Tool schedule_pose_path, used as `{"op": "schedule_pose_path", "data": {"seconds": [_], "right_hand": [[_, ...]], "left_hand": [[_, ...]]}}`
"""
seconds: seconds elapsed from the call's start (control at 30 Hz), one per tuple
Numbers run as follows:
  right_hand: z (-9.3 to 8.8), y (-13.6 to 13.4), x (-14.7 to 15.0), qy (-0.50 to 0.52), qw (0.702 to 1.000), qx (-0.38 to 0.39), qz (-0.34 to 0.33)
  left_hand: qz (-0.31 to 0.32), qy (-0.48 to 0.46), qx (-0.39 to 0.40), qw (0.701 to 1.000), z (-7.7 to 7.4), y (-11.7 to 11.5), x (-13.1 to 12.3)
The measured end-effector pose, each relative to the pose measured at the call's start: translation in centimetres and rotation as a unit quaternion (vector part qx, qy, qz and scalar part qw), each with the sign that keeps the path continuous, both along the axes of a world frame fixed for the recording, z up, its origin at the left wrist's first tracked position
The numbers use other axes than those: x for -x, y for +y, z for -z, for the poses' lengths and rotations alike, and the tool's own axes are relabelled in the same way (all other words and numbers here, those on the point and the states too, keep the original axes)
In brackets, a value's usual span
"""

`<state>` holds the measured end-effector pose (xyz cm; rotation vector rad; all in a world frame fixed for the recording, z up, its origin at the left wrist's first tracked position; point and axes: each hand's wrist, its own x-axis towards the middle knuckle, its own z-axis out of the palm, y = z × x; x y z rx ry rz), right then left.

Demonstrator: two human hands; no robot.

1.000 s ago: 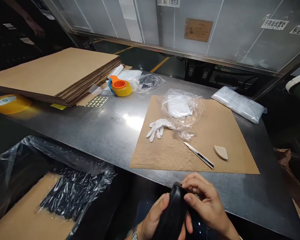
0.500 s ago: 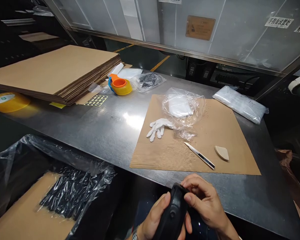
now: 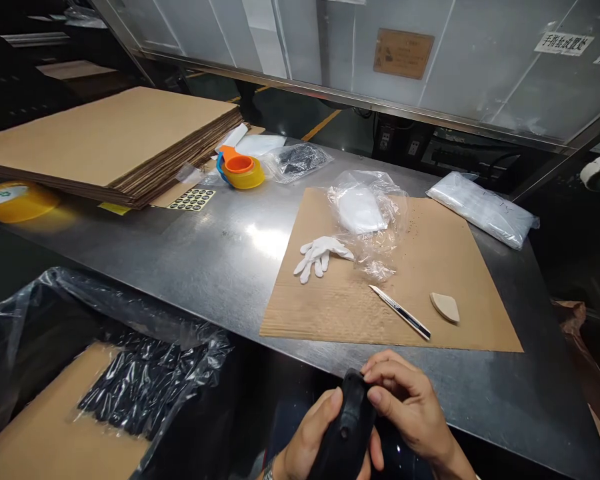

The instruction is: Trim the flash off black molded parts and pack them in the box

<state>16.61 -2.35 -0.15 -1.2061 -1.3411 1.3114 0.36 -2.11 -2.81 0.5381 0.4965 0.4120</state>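
A dark, rounded black part (image 3: 347,423) with a small round hole is held low in front of me, just off the table's front edge. My left hand (image 3: 313,430) is wrapped round its body, thumb along its left side. At its upper end my right hand (image 3: 405,407) pinches the rim between thumb and fingers; whether something small is in that pinch cannot be made out. Beyond my hands, on a cardboard sheet (image 3: 320,313), lie a utility knife (image 3: 400,312), a beige wedge-shaped pad (image 3: 445,308) and a white glove (image 3: 320,257).
A clear bag with white sheets (image 3: 363,210) lies on the cardboard. Stacked cardboard (image 3: 110,133), a tape dispenser (image 3: 241,170) and a sticker sheet (image 3: 194,200) are at left. A wrapped white packet (image 3: 483,208) is at right. Below left, a plastic-lined box (image 3: 55,420) holds black wrapped items.
The black part has tilted slightly in my hands, and its hole now shows a little lower. Both hands keep nearly the same grip.
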Motion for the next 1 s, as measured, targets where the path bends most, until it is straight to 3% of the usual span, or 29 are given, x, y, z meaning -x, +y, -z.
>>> {"op": "schedule_pose_path", "data": {"seconds": [0.17, 0.23, 0.33, 0.4, 0.53, 0.63, 0.73, 0.8, 0.9, 0.93, 1.0], "right_hand": [[0.2, 0.0, 0.3, -0.019, 1.0, 0.004, 0.015], [0.6, 0.5, 0.0, -0.113, 0.992, -0.026, 0.053], [1.5, 2.6, -1.4, -0.318, 0.934, -0.08, 0.145], [2.3, 4.4, -2.7, -0.395, 0.896, -0.092, 0.18], [4.1, 7.4, -4.6, -0.478, 0.859, -0.086, 0.161], [4.7, 7.8, -5.0, -0.506, 0.849, -0.074, 0.136], [3.6, 6.4, -4.7, -0.507, 0.851, -0.062, 0.12], [2.1, 4.5, -3.9, -0.473, 0.874, -0.047, 0.096], [-0.7, 1.0, -2.0, -0.29, 0.956, 0.047, 0.014], [-1.4, -0.1, -1.2, -0.219, 0.971, 0.092, -0.028], [-2.2, -2.0, 0.4, -0.136, 0.973, 0.163, -0.093]], "left_hand": [[-0.012, -0.019, 0.02, 1.0, 0.4, -0.2, -0.3], [-0.046, -0.037, 0.043, 0.997, 0.3, 0.0, -0.5], [-0.151, -0.04, 0.095, 0.983, -0.4, 0.9, -0.5], [-0.199, -0.036, 0.132, 0.97, -1.0, 1.8, -0.4], [-0.25, -0.036, 0.18, 0.951, -2.2, 3.3, -0.1], [-0.291, -0.029, 0.191, 0.937, -2.5, 4.1, 0.2], [-0.326, -0.025, 0.191, 0.925, -2.6, 4.6, 0.4], [-0.348, -0.023, 0.185, 0.919, -2.7, 4.9, 0.5], [-0.373, -0.014, 0.176, 0.911, -2.7, 5.2, 0.5], [-0.378, -0.01, 0.175, 0.909, -2.7, 5.3, 0.4], [-0.385, -0.004, 0.171, 0.907, -2.7, 5.4, 0.3]]}}
